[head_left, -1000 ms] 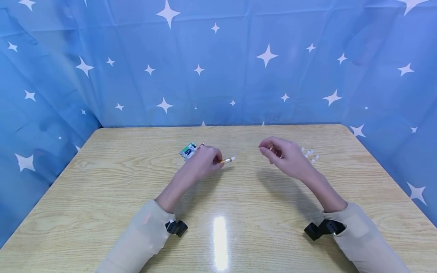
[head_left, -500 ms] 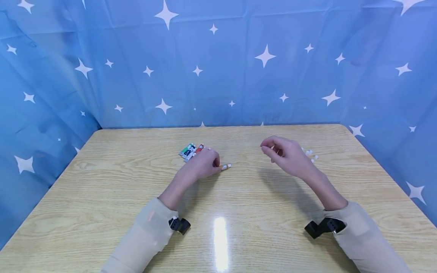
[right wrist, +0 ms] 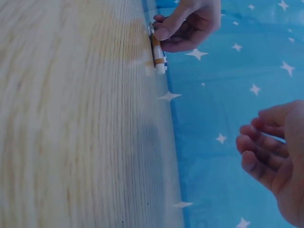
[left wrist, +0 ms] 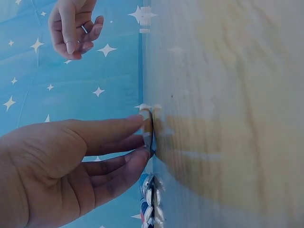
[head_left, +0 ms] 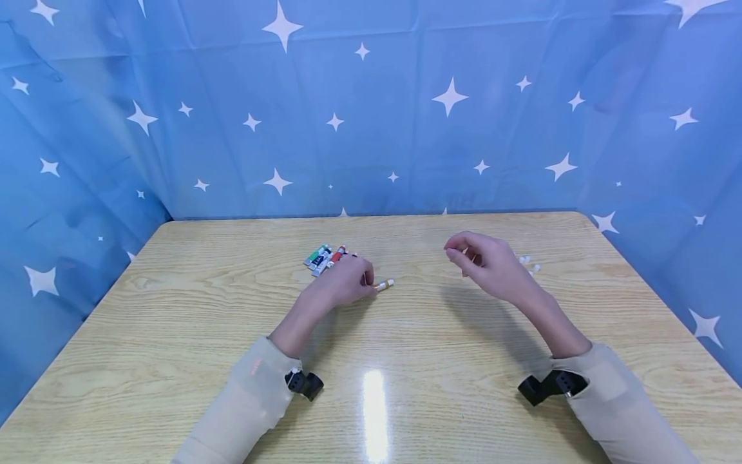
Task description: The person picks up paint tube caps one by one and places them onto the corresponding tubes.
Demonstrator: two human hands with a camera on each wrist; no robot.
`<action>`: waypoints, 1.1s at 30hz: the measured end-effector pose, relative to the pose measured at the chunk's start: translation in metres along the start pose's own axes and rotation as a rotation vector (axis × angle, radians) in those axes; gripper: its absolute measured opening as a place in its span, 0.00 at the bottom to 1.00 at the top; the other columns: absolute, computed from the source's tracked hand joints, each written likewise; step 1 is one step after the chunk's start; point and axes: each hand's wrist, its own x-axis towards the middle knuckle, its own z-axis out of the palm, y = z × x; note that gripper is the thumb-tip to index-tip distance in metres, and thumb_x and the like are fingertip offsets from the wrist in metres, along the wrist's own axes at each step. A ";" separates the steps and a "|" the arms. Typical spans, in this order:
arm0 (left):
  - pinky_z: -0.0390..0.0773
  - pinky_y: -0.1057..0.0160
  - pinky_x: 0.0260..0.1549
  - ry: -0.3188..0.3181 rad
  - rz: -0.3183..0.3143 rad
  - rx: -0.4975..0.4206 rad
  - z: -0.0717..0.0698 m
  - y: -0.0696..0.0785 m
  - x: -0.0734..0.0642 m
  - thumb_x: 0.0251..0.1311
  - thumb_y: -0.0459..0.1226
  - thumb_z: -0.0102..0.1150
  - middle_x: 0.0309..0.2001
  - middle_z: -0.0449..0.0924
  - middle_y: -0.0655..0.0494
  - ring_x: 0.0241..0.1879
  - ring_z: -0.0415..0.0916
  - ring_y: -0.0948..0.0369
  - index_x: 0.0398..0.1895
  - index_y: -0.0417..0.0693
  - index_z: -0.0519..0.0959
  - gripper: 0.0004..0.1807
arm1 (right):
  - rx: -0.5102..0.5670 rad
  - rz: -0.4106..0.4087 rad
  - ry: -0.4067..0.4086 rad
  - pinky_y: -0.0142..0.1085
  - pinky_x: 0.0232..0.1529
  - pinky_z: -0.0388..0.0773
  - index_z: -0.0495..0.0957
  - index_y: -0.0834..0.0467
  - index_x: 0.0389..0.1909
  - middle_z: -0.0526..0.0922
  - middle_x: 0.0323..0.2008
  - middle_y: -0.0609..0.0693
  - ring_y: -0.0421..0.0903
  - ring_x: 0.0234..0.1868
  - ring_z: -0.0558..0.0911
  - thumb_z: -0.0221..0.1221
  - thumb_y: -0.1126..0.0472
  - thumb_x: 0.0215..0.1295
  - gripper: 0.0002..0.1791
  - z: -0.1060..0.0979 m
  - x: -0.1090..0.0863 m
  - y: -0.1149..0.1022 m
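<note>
My left hand (head_left: 346, 281) is down at the tabletop and pinches a small paint tube (head_left: 385, 285) with an orange-brown band and a white cap. In the left wrist view the tube (left wrist: 147, 129) lies along the table surface between thumb and fingertips; the right wrist view shows its white end (right wrist: 160, 68) pointing away from the hand. Just beyond the left hand, several more paint tubes (head_left: 318, 258) lie side by side, with green, dark blue and red bands. My right hand (head_left: 482, 263) hovers over the table, fingers loosely curled, holding nothing.
Several small white pieces (head_left: 536, 268) lie on the wooden table (head_left: 440, 412) behind the right hand, partly hidden by it. A blue cloth with white stars (head_left: 371, 142) hangs along the table's far edge and both sides.
My left hand has lowered the orange-brown paint tube toward the table and slightly nearer me; more of the red-banded tube shows behind it. The right hand has shifted only slightly.
</note>
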 end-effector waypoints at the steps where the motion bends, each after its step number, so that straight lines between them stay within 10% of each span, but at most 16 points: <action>1: 0.71 0.67 0.28 -0.001 -0.002 -0.007 0.000 -0.001 0.000 0.64 0.37 0.68 0.29 0.77 0.56 0.28 0.71 0.61 0.35 0.43 0.83 0.06 | -0.002 0.001 0.000 0.32 0.22 0.73 0.82 0.59 0.46 0.77 0.26 0.45 0.40 0.21 0.76 0.58 0.64 0.74 0.06 0.000 0.000 0.000; 19: 0.78 0.60 0.37 0.168 -0.004 0.019 -0.013 -0.016 -0.004 0.70 0.37 0.59 0.40 0.81 0.47 0.35 0.76 0.57 0.51 0.36 0.82 0.13 | -0.019 0.018 0.006 0.33 0.21 0.73 0.82 0.59 0.46 0.77 0.26 0.45 0.46 0.21 0.78 0.58 0.63 0.74 0.07 -0.008 -0.004 0.001; 33: 0.78 0.58 0.41 0.113 0.033 0.092 -0.014 -0.026 -0.001 0.69 0.35 0.60 0.45 0.80 0.45 0.41 0.75 0.56 0.55 0.38 0.82 0.15 | -0.049 0.025 0.048 0.32 0.22 0.72 0.81 0.60 0.47 0.77 0.26 0.47 0.40 0.22 0.77 0.57 0.63 0.75 0.07 -0.023 -0.006 0.006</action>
